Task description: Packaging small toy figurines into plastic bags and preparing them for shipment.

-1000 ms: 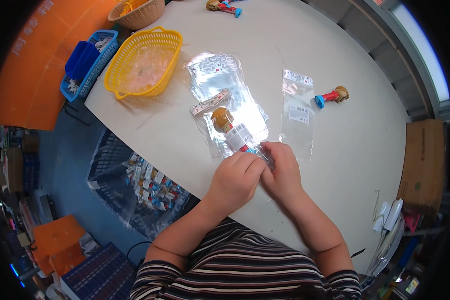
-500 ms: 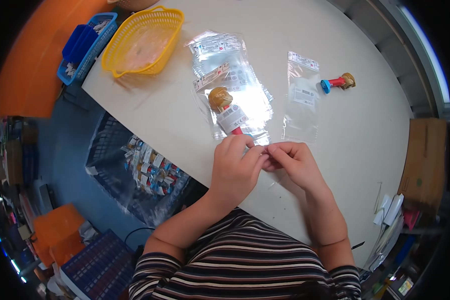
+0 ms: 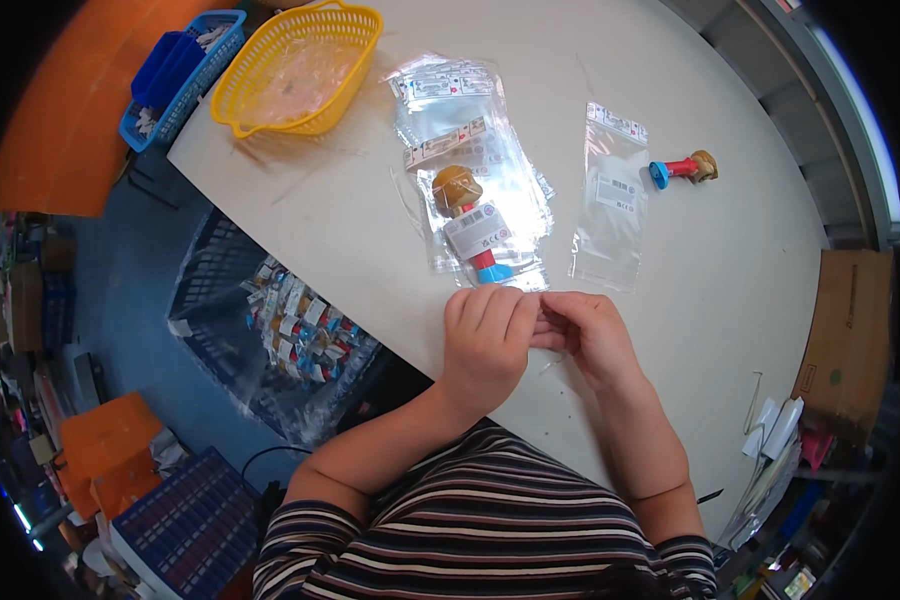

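A clear plastic bag [image 3: 432, 230] lies in front of me, holding a toy dispenser [image 3: 458, 190] with a golden-brown head, red stem and blue foot. A white printed label covers part of its stem. At the bag's near end, my left hand [image 3: 487, 335] is closed, its fingers curled over the edge. My right hand [image 3: 592, 335] pinches the same edge beside it, fingertips close to the left ones. What exactly lies between the fingertips is partly hidden. Beneath the filled bag is a stack of flat clear bags [image 3: 450, 85].
Another flat bag [image 3: 610, 235] and a loose toy dispenser [image 3: 685, 170] lie to the right. A yellow basket [image 3: 228, 110] and a blue basket [image 3: 175, 105] stand far left. Below the table's left edge, a dark crate [image 3: 195, 290] holds bagged toys. A cardboard box [image 3: 832, 335] is at right.
My hands have shifted slightly toward me and drawn closer together at the bag's near end. The toy's blue foot, hidden before, now shows.
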{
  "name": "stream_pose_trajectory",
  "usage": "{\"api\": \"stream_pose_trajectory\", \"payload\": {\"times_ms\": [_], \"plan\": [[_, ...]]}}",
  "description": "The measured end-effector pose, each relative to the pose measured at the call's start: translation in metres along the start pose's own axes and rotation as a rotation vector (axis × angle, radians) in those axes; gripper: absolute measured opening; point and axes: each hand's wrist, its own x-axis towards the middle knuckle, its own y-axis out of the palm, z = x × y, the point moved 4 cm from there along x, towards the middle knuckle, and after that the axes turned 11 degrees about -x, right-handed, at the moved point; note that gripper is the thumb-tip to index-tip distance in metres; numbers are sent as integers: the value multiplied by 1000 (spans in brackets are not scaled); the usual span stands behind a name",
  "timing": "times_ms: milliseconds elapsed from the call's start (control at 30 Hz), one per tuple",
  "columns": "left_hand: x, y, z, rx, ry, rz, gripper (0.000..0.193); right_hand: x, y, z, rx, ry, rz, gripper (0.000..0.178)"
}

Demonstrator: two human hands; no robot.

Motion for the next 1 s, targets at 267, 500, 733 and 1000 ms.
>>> {"api": "stream_pose_trajectory", "payload": {"times_ms": [267,500,733,1000], "plan": [[-2,4,9,-134,0,84,24,6,-4,-5,-47,-60,-30,28],[-6,-13,24,-381,15,209,22,8,-1,-9,-64,-41,-46,26],[-31,-65,52,-1031,-486,-74,7,11,-6,-3,-107,-88,-107,27],[-14,-40,-17,-555,-231,467,14,14,-10,-2,-115,-54,-83,27]]}}
